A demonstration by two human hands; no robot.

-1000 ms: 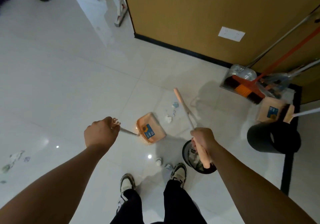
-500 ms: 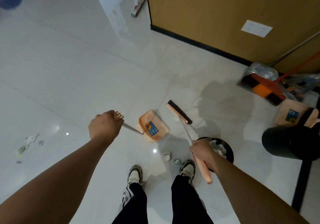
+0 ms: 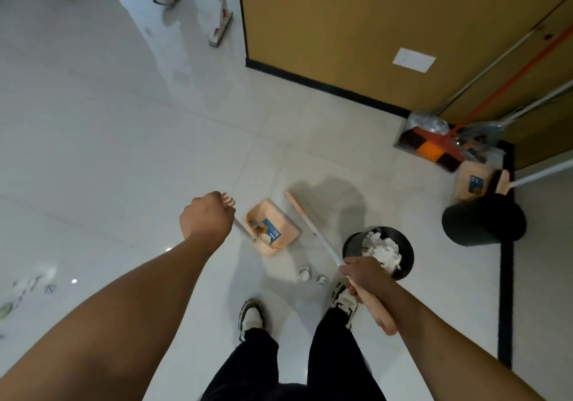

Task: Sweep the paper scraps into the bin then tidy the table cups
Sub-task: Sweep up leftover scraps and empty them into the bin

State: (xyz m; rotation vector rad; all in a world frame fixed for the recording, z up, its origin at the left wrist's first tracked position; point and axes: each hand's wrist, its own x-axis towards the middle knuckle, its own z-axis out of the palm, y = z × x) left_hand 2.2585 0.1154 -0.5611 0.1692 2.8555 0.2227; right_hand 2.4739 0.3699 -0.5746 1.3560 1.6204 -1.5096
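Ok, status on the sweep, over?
Left hand grips dustpan handle, right hand grips broom. Scraps in pan; bin nearly full. Two scraps loose by shoes.

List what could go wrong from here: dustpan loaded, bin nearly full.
1. The bin is already heaped with white paper; tipping the dustpan in could spill scraps back onto the floor.
2. Two small scraps lie right by the shoes and could get stepped on or kicked away.
3. More scraps sit far off to the left and may be missed.
Left hand holds the dustpan handle, right hand the broom.
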